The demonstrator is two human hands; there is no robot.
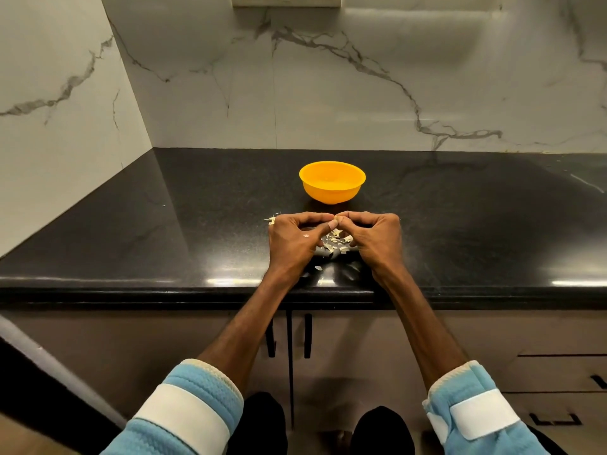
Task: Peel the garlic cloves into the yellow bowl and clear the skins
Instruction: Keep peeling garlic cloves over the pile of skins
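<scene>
- Grip: left hand (295,238) and right hand (377,238) meet fingertip to fingertip at centre frame. Both are curled narrow, pinching one small pale bit between them. I take it for a garlic clove (334,221), mostly hidden by the fingers.
- Clove handling, judged: light, firm, small and rounded, slick once bare. Hold it by the ends with fingertips and get a nail under the skin at the tip. Squeezed too hard, it could pop out.
- Skins (336,242): pale papery flakes in a loose heap on the tabletop right below the grip, between the two thumbs. A few strays lie lower, toward the front edge.
- One flake clings to the back of the left hand. Skins are very light and will likely drift or stick, so sweep them together rather than pick singly.
- Yellow bowl (331,192): upright, just above the hands in frame, near but apart from them. It looks like smooth plastic, likely light, and may slide if bumped.
- Bowl contents: only the yellow inner wall shows. The near rim hides the bottom, so I cannot tell if cloves are in it.
- Tabletop (164,231): dark and glossy, so pale flakes show well.
</scene>
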